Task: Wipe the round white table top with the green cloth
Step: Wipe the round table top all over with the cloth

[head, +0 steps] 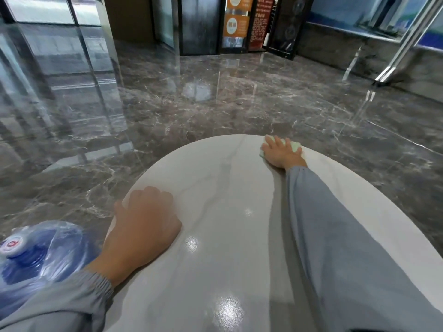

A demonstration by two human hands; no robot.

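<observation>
Left hand [143, 219], water jug [48, 257], label [10, 244] illegible

We see bright, even light. Glare spots gleam on the table top [215, 188] and polished floor [196, 92]. The right sleeve [335, 236] casts a soft shadow. Straight lines bend at the edges, and the left hand [143, 224] looks slightly blurred.

A glossy dark grey marble floor [239, 104] with pale veins fills the room and mirrors the light. Glass panels [48, 56] stand along the left. At the far wall are dark doors [199, 25], orange posters [236, 22] and a red notice [259, 22]. A blue water jug [43, 255] wrapped in clear plastic sits at lower left.
</observation>
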